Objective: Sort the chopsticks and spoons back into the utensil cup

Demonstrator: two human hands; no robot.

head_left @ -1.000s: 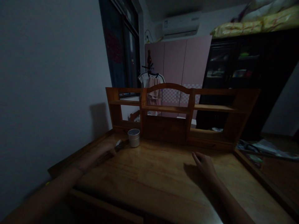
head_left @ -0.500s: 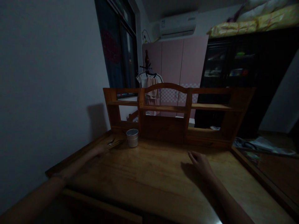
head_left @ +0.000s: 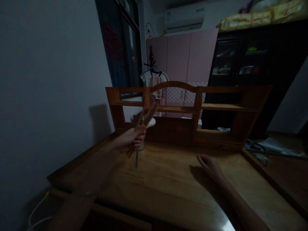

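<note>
My left hand (head_left: pixel 132 136) is closed around a bundle of wooden chopsticks (head_left: pixel 149 115) and a spoon with a pale bowl (head_left: pixel 151 122). The bundle tilts up to the right, and its lower ends stick out below the fingers, one of them grey and metallic. Behind this hand stands a light metal cup (head_left: pixel 141 146), mostly hidden; I cannot tell whether the bundle touches it. My right hand (head_left: pixel 211 167) is loosely curled over the right part of the wooden desk (head_left: pixel 166 179), with nothing visible in it.
A wooden shelf unit (head_left: pixel 175 110) runs along the desk's back edge. A wall (head_left: pixel 55 80) borders the left side. At bottom left a white cable (head_left: pixel 36 208) hangs beside the desk. Clothes (head_left: pixel 157 86) hang on a stand behind the shelf.
My left hand has lifted the utensils from the desk left of the cup, moving right and up to in front of it. The right hand stays in place. The view has tipped slightly down.
</note>
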